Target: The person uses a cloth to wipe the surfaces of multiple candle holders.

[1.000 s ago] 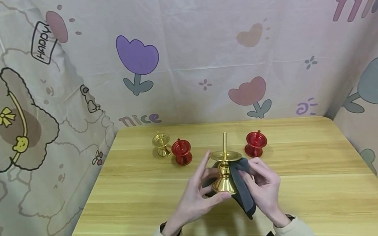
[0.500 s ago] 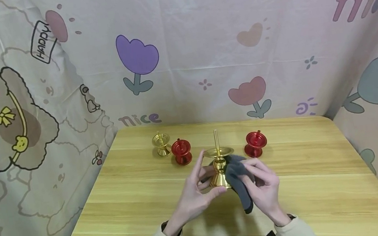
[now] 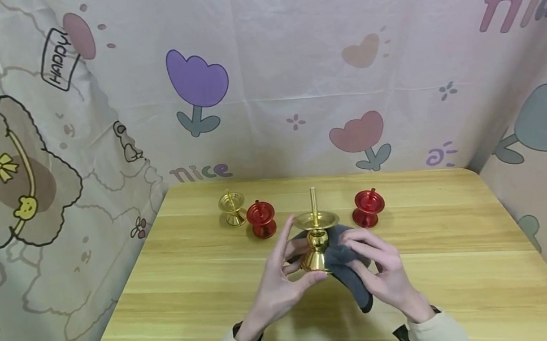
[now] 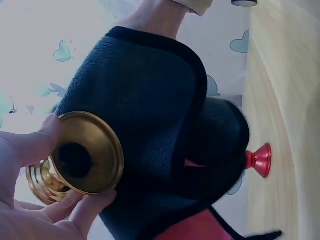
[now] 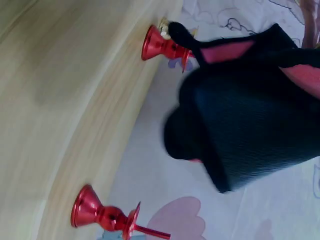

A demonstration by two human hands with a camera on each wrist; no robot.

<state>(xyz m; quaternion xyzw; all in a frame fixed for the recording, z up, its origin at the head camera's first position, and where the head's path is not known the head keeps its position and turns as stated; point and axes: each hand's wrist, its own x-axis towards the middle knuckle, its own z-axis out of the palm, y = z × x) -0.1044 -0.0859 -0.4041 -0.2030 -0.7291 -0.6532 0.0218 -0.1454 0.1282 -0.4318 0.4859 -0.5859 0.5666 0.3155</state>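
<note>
my left hand (image 3: 279, 283) pinches gold candlestick (image 3: 316, 239) at its base, lifted off table (image 3: 176, 296) | my right hand (image 3: 386, 273) grips dark cloth (image 3: 349, 266) against its stem | judge: wiping mid-way | behind candlestick: two red holders (image 3: 261, 219) (image 3: 368, 208), small gold one (image 3: 232, 208), untouched

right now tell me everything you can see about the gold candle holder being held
The gold candle holder looks like polished brass: a flared round base, a bulbous stem, a wide flat dish and a thin upright spike. It is upright, lifted above the wooden table. The left hand holds its base, thumb and fingers on the rim. The right hand presses a dark grey cloth against its stem and base. The left wrist view shows a hollow underside.
</note>
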